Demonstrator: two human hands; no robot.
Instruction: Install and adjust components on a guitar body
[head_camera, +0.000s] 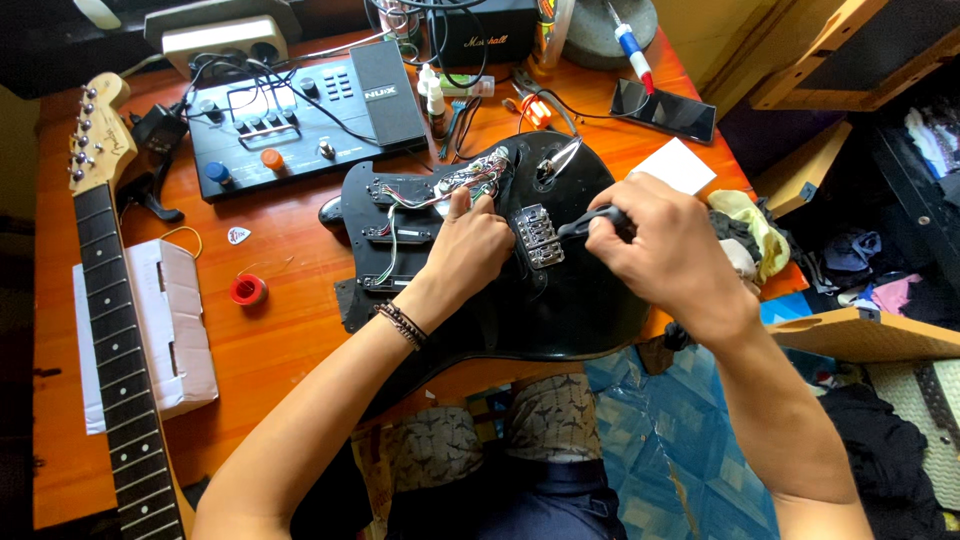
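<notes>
Single head-worn view — steeply downward, close over the orange table (300, 330).

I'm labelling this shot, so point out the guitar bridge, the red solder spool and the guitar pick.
Guitar bridge (538, 236): head view, on the chrome saddles.
Red solder spool (248, 290): head view, on its round red top.
Guitar pick (238, 236): head view, on its white flat face.
</notes>
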